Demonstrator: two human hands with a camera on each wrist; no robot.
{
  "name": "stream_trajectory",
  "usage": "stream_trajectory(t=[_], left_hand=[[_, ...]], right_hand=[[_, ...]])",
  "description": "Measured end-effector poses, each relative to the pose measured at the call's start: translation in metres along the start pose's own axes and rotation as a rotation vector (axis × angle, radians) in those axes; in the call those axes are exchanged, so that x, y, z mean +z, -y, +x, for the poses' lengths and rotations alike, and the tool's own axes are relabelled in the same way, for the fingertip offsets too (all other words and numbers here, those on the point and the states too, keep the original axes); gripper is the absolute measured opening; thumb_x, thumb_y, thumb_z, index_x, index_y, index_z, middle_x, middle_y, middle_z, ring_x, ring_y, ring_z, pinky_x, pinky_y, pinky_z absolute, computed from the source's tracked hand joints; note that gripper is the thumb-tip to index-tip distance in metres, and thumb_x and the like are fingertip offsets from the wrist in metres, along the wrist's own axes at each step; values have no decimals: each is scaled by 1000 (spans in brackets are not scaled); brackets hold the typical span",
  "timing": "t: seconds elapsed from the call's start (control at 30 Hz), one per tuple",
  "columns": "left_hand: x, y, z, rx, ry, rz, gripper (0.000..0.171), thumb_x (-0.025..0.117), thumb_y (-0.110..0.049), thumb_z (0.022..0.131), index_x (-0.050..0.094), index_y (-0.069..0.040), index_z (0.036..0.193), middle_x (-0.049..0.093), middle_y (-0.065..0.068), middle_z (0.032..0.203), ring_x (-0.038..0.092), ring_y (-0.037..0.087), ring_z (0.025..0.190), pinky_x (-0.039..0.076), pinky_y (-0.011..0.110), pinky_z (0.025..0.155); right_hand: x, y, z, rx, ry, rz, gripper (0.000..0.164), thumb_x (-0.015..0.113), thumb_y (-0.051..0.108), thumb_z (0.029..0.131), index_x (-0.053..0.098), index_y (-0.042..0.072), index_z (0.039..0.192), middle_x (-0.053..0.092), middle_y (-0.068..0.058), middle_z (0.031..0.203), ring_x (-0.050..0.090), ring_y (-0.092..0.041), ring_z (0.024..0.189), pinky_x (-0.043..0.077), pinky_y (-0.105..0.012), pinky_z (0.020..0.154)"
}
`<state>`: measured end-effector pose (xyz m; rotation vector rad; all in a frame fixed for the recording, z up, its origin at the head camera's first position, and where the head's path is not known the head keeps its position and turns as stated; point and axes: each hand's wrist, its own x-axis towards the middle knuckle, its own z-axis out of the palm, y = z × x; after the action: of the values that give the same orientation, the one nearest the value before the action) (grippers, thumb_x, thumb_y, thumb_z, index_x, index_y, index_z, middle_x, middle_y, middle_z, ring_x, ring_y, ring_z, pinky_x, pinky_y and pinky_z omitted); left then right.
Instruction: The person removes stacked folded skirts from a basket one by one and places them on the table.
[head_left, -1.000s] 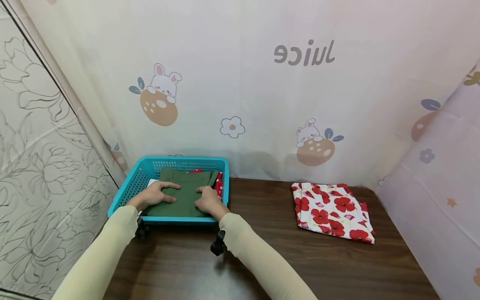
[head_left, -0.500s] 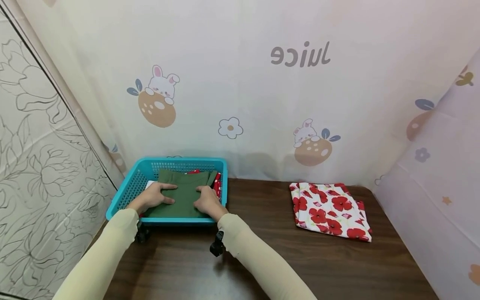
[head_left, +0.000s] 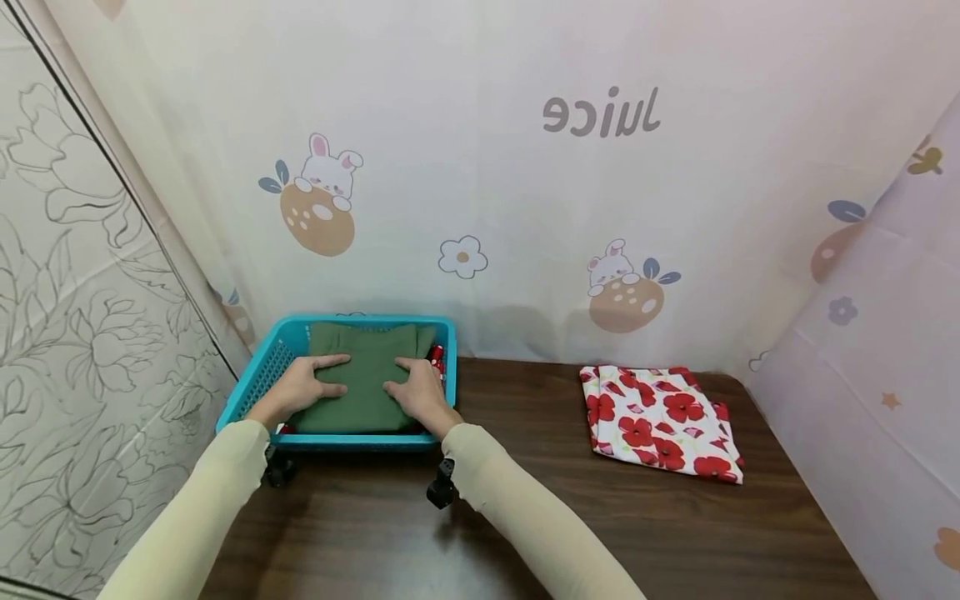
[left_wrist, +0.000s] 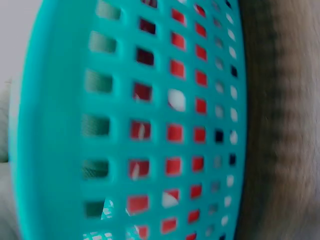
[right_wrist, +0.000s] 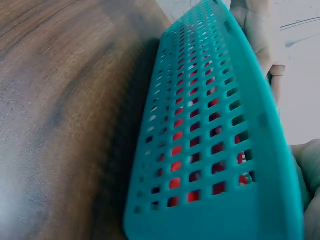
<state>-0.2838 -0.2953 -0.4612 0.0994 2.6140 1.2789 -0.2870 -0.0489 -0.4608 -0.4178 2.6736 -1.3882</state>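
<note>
A folded green garment (head_left: pixel 367 379) lies in a turquoise plastic basket (head_left: pixel 352 442) at the table's left. My left hand (head_left: pixel 295 387) holds its left side and my right hand (head_left: pixel 424 392) its right side. On both hands the thumb and forefinger lie over the top, while the other fingers are mostly hidden at the sides. Some red cloth with white dots (head_left: pixel 438 354) shows beside it at the right. Through the holes of the basket wall (left_wrist: pixel 55 125), the left wrist view shows red, white and dark green cloth. In the right wrist view, part of my right hand (right_wrist: pixel 311 170) appears past the rim.
To the right on the dark wooden table (head_left: pixel 517 450) lies a folded white cloth with red flowers (head_left: pixel 660 421). A printed curtain (head_left: pixel 525 192) hangs right behind the table, and another stands along the left side. Black wrist devices (head_left: pixel 441 485) sit below my wrists.
Both hands have shifted a little upward and away with the green garment, which now covers the red cloth at the back of the basket. The flowered cloth has stayed in place.
</note>
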Motion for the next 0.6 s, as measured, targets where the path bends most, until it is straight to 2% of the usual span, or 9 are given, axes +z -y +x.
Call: stream_trajectory(t=[0.1, 0.17, 0.2, 0.27, 0.33, 0.37, 0.47, 0.6], left_hand=[[-1, -7, -1, 13, -35, -18, 65, 74, -25, 97, 47, -20, 156, 29, 26, 165, 54, 44, 130, 56, 42, 85], [0, -13, -2, 24, -52, -39, 65, 74, -27, 97, 46, -22, 156, 30, 26, 164, 57, 42, 126, 56, 41, 83], [1, -16, -2, 29, -60, -48, 65, 74, -27, 97, 46, -23, 156, 31, 25, 164, 57, 41, 126, 57, 41, 83], [4, -23, -2, 40, -69, -64, 66, 73, -28, 98, 45, -24, 157, 30, 24, 164, 54, 42, 130, 57, 43, 87], [9, -31, -1, 53, -83, -76, 65, 72, -28, 98, 45, -24, 157, 32, 23, 164, 53, 42, 133, 57, 46, 90], [12, -34, 0, 59, -89, -80, 65, 72, -27, 98, 45, -24, 157, 33, 23, 164, 52, 43, 134, 58, 47, 91], [21, -46, 3, 76, -103, -97, 65, 72, -25, 98, 44, -23, 157, 35, 23, 162, 53, 43, 134, 58, 49, 93], [34, -63, 8, 93, -116, -112, 65, 73, -25, 98, 45, -23, 157, 38, 22, 160, 53, 42, 133, 57, 51, 95]], right_hand=[[-8, 4, 1, -36, -34, 22, 49, 71, 19, 99, 59, 8, 145, 59, -15, 148, 67, -30, 119, 61, -37, 85], [-18, 5, 0, -50, -31, 33, 50, 71, 18, 99, 58, 8, 146, 63, -16, 143, 73, -26, 99, 60, -32, 73], [-23, 6, 0, -53, -26, 33, 51, 71, 18, 99, 57, 9, 147, 68, -17, 135, 73, -23, 86, 58, -30, 67], [-33, 6, 0, -64, -22, 35, 52, 71, 17, 99, 56, 10, 148, 73, -17, 124, 66, -18, 61, 52, -26, 56], [-43, 5, -1, -77, -24, 33, 53, 71, 17, 99, 56, 10, 148, 77, -18, 111, 50, -14, 42, 45, -24, 49], [-47, 3, -1, -86, -31, 23, 53, 71, 17, 98, 56, 10, 148, 77, -18, 109, 45, -13, 39, 43, -24, 48], [-60, -1, -3, -104, -53, 7, 52, 72, 16, 98, 57, 10, 147, 72, -20, 126, 45, -13, 40, 43, -25, 49], [-80, -11, -8, -92, -84, -20, 52, 73, 17, 97, 59, 12, 146, 62, -19, 143, 61, -17, 53, 49, -28, 56]])
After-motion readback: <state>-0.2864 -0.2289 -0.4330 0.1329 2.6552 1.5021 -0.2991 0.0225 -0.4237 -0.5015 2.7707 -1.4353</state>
